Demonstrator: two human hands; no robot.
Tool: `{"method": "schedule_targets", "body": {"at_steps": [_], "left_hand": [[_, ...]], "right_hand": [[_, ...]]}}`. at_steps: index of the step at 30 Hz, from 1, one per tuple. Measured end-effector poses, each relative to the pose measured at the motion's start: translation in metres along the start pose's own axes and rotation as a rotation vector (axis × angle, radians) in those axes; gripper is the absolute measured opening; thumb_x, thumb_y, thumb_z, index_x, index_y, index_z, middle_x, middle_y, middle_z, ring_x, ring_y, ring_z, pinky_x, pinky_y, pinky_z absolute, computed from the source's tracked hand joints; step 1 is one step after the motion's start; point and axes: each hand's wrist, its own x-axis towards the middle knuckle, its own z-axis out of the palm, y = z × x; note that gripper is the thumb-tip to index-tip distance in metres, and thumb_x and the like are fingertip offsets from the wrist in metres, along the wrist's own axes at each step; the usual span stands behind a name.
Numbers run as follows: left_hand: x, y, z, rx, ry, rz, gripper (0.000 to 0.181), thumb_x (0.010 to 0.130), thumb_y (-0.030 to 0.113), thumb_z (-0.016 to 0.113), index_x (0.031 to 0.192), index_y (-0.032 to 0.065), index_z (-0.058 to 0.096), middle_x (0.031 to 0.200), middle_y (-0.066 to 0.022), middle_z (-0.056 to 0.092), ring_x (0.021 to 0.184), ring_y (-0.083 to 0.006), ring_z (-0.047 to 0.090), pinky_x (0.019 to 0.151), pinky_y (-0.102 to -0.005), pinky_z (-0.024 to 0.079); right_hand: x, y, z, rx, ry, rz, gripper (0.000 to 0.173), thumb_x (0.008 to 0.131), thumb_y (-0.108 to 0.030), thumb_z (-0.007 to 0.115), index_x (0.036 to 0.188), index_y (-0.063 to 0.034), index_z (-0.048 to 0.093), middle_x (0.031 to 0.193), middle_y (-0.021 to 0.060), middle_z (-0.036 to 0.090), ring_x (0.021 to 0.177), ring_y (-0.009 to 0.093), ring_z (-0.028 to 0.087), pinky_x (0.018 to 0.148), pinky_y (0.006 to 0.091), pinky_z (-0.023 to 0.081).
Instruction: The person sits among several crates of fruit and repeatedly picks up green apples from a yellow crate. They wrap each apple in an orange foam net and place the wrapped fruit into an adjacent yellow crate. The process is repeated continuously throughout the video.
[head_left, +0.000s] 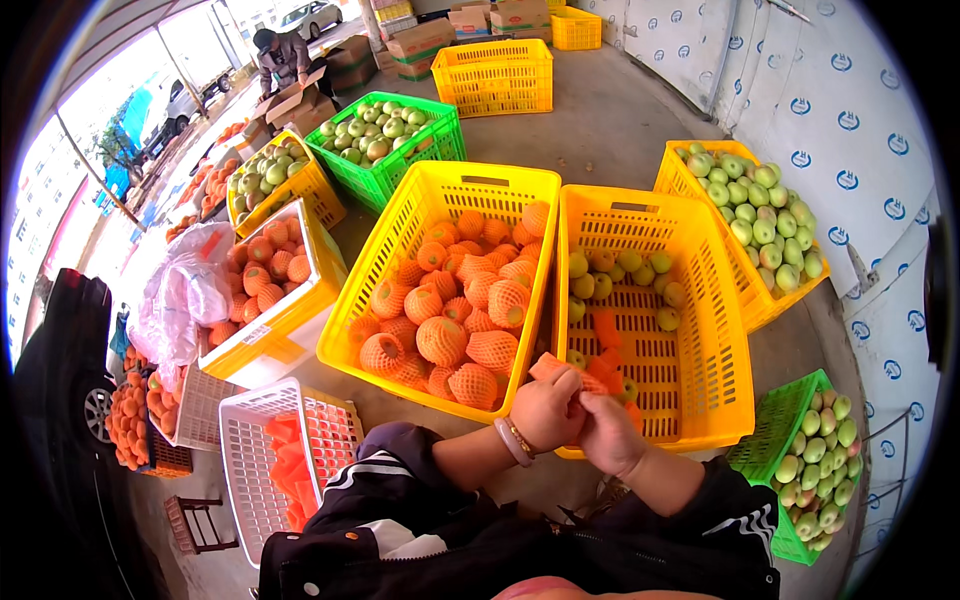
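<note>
Both my hands meet over the near left edge of a yellow plastic crate (720, 330) that holds loose green apples (600, 285) and flat orange foam net sleeves (606, 330). My left hand (547, 409), with bangles at the wrist, is closed on an orange foam net sleeve (562, 371). My right hand (609, 431) touches it from the other side, its fingers pinched on the sleeve's near end; whether fruit is inside is hidden. Just left stands another yellow crate (375, 262), filled with apples in orange foam nets (441, 341).
A white basket (255, 480) of orange sleeves is at lower left, near a small stool (199, 525). Green crates (382, 176) and yellow crates (701, 210) of apples stand around. A person (285, 60) handles a cardboard box (300, 109) at upper left. A patterned wall (810, 112) bounds the right.
</note>
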Motion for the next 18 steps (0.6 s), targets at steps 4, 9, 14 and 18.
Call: {"method": "schedule_targets", "body": {"at_steps": [4, 9, 14, 18], "left_hand": [[-0.005, -0.004, -0.001, 0.052, 0.007, 0.052, 0.013, 0.072, 0.008, 0.061, 0.079, 0.0061, 0.051, 0.075, -0.0103, 0.056, 0.061, -0.0343, 0.059, 0.053, -0.0422, 0.049], [-0.003, -0.001, -0.001, -0.15, -0.005, -0.108, 0.017, 0.071, 0.004, 0.064, 0.079, 0.0052, 0.049, 0.076, -0.0127, 0.055, 0.063, -0.035, 0.057, 0.054, -0.0411, 0.047], [-0.008, -0.007, 0.008, -0.252, -0.043, -0.215, 0.02, 0.071, 0.002, 0.066, 0.081, 0.0045, 0.048, 0.076, -0.0142, 0.054, 0.068, -0.0341, 0.058, 0.058, -0.0395, 0.047], [-0.009, -0.005, 0.016, -0.326, -0.093, -0.18, 0.028, 0.073, 0.005, 0.068, 0.096, 0.0038, 0.051, 0.082, -0.0144, 0.055, 0.072, -0.0323, 0.06, 0.062, -0.0371, 0.05]], "right_hand": [[0.003, 0.004, -0.003, 0.041, -0.063, 0.076, 0.039, 0.103, -0.031, 0.04, 0.131, -0.0046, 0.048, 0.13, 0.0045, 0.051, 0.12, 0.015, 0.047, 0.105, 0.0318, 0.034], [0.01, -0.017, 0.009, 0.084, -0.087, -0.041, 0.046, 0.101, -0.035, 0.041, 0.133, -0.0026, 0.045, 0.131, 0.0079, 0.052, 0.121, 0.019, 0.048, 0.106, 0.0342, 0.034], [0.013, -0.021, 0.01, 0.055, 0.004, -0.112, 0.044, 0.097, -0.031, 0.046, 0.13, -0.0015, 0.048, 0.125, 0.0096, 0.056, 0.116, 0.021, 0.052, 0.103, 0.0346, 0.038], [0.021, -0.018, -0.016, 0.031, 0.046, -0.157, 0.044, 0.097, -0.023, 0.046, 0.134, 0.0014, 0.046, 0.13, 0.0116, 0.055, 0.118, 0.022, 0.053, 0.103, 0.036, 0.039]]}}
